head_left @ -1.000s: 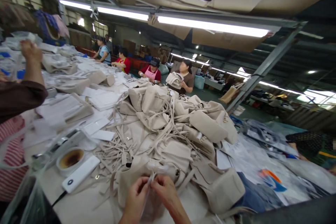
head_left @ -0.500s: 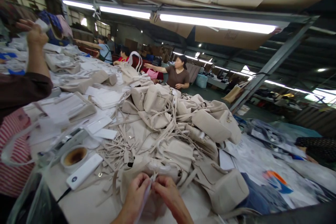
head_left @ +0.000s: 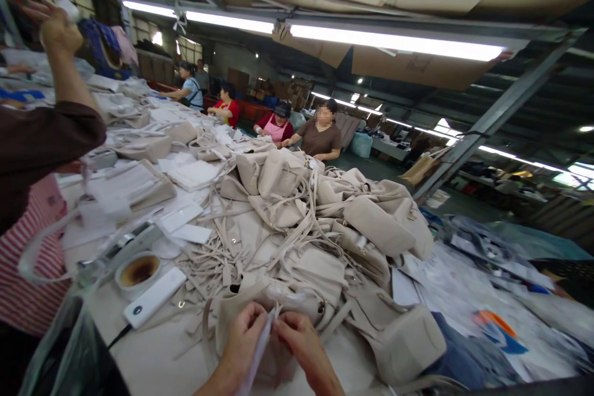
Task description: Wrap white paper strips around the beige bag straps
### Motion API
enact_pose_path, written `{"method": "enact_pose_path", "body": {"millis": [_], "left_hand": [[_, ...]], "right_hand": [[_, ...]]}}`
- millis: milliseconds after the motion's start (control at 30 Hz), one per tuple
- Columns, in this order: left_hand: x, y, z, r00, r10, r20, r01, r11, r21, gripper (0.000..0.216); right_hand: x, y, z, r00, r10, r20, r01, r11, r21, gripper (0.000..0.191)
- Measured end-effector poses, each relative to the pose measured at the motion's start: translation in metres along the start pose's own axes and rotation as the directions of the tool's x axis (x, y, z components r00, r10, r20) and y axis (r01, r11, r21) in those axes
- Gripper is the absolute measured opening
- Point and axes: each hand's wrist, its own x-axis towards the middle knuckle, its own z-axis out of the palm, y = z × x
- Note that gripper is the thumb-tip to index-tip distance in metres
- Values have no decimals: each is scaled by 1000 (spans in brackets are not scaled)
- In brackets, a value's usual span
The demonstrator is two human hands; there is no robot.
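Note:
At the bottom middle, my left hand [head_left: 241, 340] and my right hand [head_left: 299, 343] meet fingertip to fingertip on a thin clear plastic bag [head_left: 260, 346] held between them. The plastic hangs down toward me over a beige bag [head_left: 241, 306] lying on the table just beyond my hands. Behind it rises a big heap of beige bags and loose straps [head_left: 320, 223]. Both thumbs and forefingers pinch the plastic's top edge.
A white power bank [head_left: 154, 305] with a cable and a tape roll [head_left: 138, 271] lie to the left. A person in a brown sleeve [head_left: 44, 139] raises an arm at far left. Several workers [head_left: 320, 133] stand at the table's far end. A slanted steel post [head_left: 487, 127] stands to the right.
My hands stay pinched on the plastic and shift slightly right. The person at left lifts their hand higher. A far worker who had stretched out an arm has lowered it.

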Motion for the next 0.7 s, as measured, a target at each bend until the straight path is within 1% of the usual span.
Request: {"method": "enact_pose_path", "body": {"millis": [100,167,233,333,467,567,633,700], "left_hand": [[2,-3,-1,999,-44,13,44,998,-32,34],[3,-4,-1,998,-64,17,65,997,-46,35],[3,-5,0,996,-86,7,87,994,-68,34],[2,-6,1,989,-148,-9,145,979,-144,34],[5,-10,0,974,-226,-13,218,952,-217,39],[11,-16,-1,967,-256,-17,245,942,-228,46],[12,-21,-2,962,-271,-22,258,935,-242,50],[11,-25,0,961,-275,-27,258,929,-264,53]], "right_hand": [[-3,3,1,1000,13,-9,-13,999,45,41],[-4,7,5,999,16,-46,-12,996,88,44],[-3,10,12,994,16,-106,0,990,141,44],[0,16,22,976,11,-217,38,975,218,44],[3,19,25,947,15,-321,80,957,280,40],[3,19,23,945,2,-327,96,954,284,36],[1,18,22,954,5,-301,92,947,307,36],[-1,16,23,966,33,-258,67,928,366,36]]}}
